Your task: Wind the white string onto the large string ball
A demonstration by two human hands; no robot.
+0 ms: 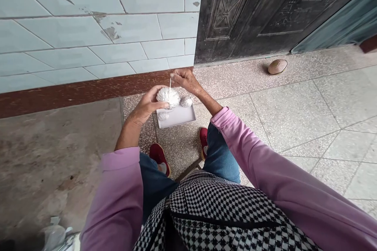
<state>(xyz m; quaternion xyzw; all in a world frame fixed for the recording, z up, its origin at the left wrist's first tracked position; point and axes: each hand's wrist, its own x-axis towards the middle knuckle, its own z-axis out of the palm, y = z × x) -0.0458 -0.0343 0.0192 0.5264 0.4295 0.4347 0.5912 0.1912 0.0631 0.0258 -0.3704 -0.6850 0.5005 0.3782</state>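
A large white ball of yarn (pixel 170 95) is gripped in my left hand (pixel 143 106), its thumb across the near side and its fingers around the left and back. Above it, my right hand (pixel 186 80) pinches a white strand (pixel 170 82) that runs up taut from the ball. Below my hands, a shallow white tray (pixel 180 119) rests on the floor. Inside it, a small white yarn ball (pixel 186 102) sits at the back right and another small white ball (pixel 163 116) at the left. The big ball and my left hand hide the tray's back left part.
A pale tiled wall (pixel 118 27) and a dark carved door (pixel 229 11) stand ahead. A brownish rounded object (pixel 277 66) lies on the speckled floor by the door. My red shoes (pixel 159 156) flank the near side of the tray. Clear plastic items (pixel 55 236) lie at lower left.
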